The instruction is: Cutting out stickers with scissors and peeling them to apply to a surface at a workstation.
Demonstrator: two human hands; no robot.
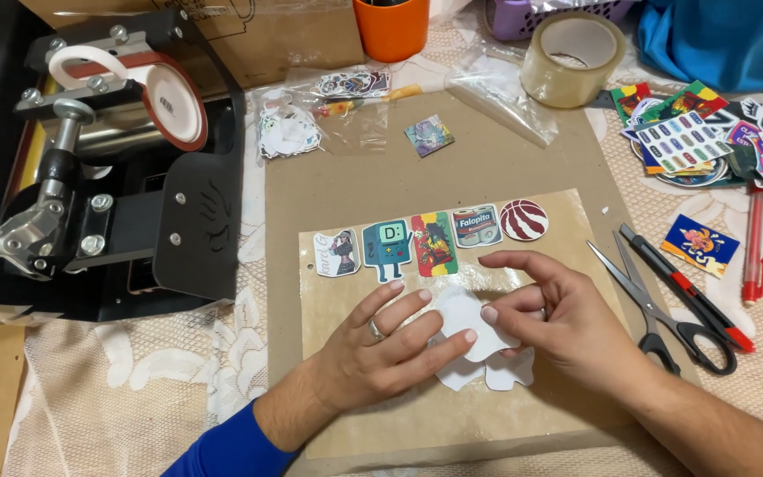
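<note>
Both hands, left (381, 340) and right (545, 318), pinch a white cutout (470, 331): thin, floppy (tears easily), so hold the edges.

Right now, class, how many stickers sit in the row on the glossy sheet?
5, left to right: figure, blue character, striped one, can-shaped one, round red ball. None appear hidden.

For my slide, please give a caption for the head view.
Both hands peel a white sticker backing below five stickers.

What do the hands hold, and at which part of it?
Both hands, left hand and right hand, pinch a white sticker backing at its upper edge.
</note>
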